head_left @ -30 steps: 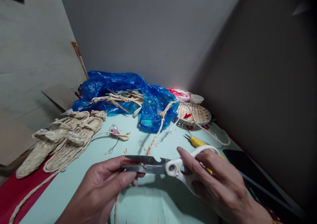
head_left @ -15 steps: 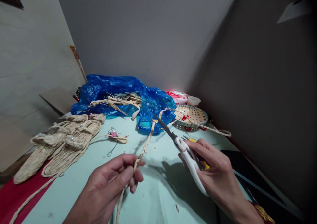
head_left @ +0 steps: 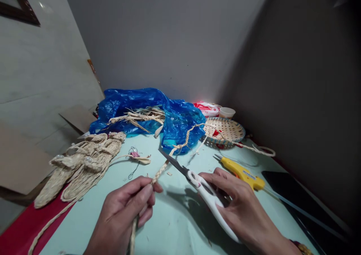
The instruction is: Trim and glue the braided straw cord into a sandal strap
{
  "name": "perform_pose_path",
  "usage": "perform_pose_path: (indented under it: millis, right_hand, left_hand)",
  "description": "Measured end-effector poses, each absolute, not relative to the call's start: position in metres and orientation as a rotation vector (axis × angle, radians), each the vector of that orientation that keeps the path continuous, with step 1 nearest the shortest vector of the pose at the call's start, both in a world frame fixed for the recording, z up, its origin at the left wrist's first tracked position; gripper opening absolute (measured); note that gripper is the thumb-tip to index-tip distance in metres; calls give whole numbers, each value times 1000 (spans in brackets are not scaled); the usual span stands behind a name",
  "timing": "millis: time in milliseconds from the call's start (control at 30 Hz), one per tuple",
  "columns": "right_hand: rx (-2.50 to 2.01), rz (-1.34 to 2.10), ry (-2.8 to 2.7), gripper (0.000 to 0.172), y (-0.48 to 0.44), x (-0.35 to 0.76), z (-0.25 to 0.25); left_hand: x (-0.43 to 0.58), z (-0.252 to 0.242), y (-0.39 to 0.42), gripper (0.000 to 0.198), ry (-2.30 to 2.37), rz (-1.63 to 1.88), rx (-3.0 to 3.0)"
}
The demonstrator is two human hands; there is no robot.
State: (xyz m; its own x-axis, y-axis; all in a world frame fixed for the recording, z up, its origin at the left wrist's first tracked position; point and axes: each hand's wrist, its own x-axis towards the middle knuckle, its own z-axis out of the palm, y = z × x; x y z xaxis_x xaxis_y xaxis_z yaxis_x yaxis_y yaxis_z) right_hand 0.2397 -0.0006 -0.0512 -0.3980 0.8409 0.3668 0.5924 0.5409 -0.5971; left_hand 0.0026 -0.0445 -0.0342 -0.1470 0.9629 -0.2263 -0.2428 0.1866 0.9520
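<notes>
Pinching a braided cord (head_left: pixel 161 169) at lower centre of the frame between thumb and fingers of the left hand (head_left: pixel 126 206). Gripping white-handled scissors (head_left: pixel 208 200) by the handles in the right hand (head_left: pixel 242 206), right of centre, with blades (head_left: pixel 175 163) pointed up-left across the cord; cannot tell whether touching it. Seen beyond, at mid-frame: a blue plastic bag (head_left: pixel 132 93) around dry fibre strands (head_left: pixel 146 114), and to its right a woven basket (head_left: pixel 229 126). Seen at right: a yellow glue gun (head_left: pixel 239 170). At left: beaded woven sandals (head_left: pixel 81 181) on the pale green tabletop (head_left: pixel 169 228).
</notes>
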Motion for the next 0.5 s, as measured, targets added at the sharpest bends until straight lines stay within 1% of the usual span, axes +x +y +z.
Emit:
perform_pose_path:
  millis: [100,200,233,367,500]
  right_hand:
    - [-1199,611,-2093,22,-1,238,-52]
    - [-1231,903,-1910,14,-2,231,-51]
    - [-1233,1015,-1832,14,-3,228,-50]
    - [-1222,1374,-1522,32,-9,213,-39]
    - [-1071,1560,-1319,47,-15,201,-28]
  left_hand:
    - [3,-34,-45,26,1187,1264,734]
    - [6,-32,-45,29,1085,1231,644]
    - [7,-31,-46,29,1053,1204,614]
    - [13,-34,-50,26,950,1023,499]
    - [19,-44,-54,30,892,856,443]
